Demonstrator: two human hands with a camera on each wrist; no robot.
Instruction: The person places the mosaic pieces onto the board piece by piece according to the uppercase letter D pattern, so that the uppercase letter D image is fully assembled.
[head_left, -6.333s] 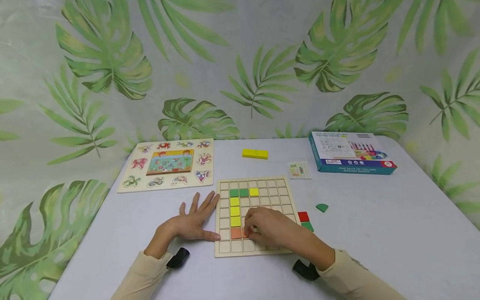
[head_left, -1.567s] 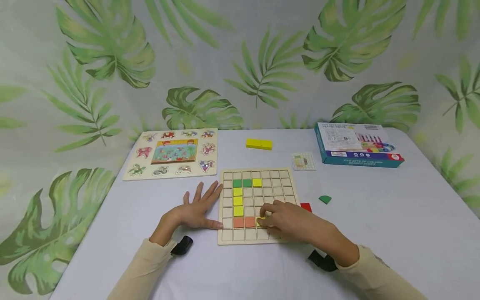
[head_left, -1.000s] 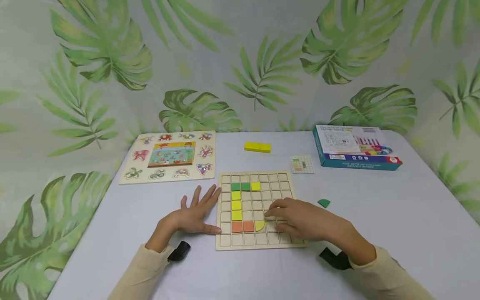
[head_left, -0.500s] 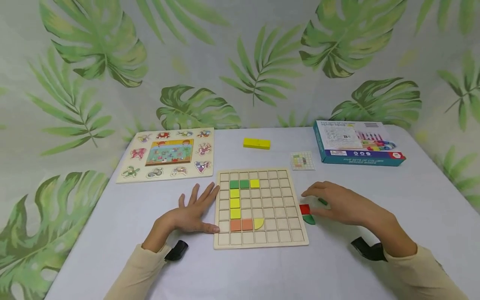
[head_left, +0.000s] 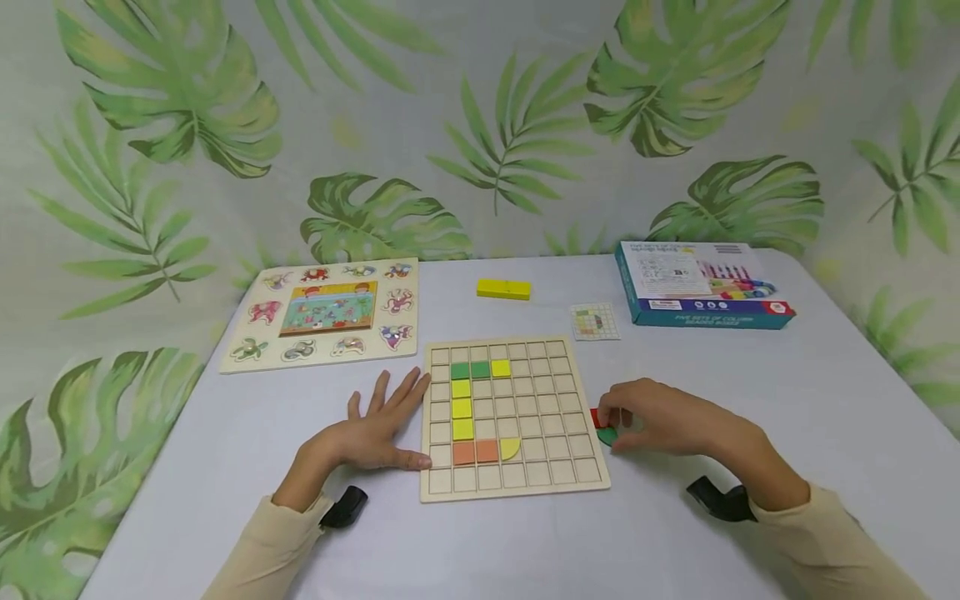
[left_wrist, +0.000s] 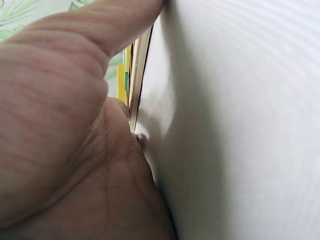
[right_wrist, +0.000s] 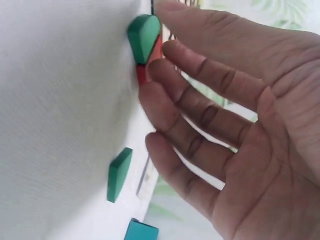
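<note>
Left hand [head_left: 371, 433] lies flat and spread on the desk [head_left: 750, 383], fingers against the left edge of the grid board [head_left: 510, 479], holding nothing. Right hand [head_left: 667, 417] hovers just right of the board with fingers loosely extended, fingertips [right_wrist: 155, 70] touching the red tile [right_wrist: 142, 74] and the green quarter-round [right_wrist: 142, 35] lying together on the desk; no grip is closed on either. Judged: the pieces are small, light, rigid and smooth, liable to slide, so best pinched across opposite side edges between thumb and forefinger.
</note>
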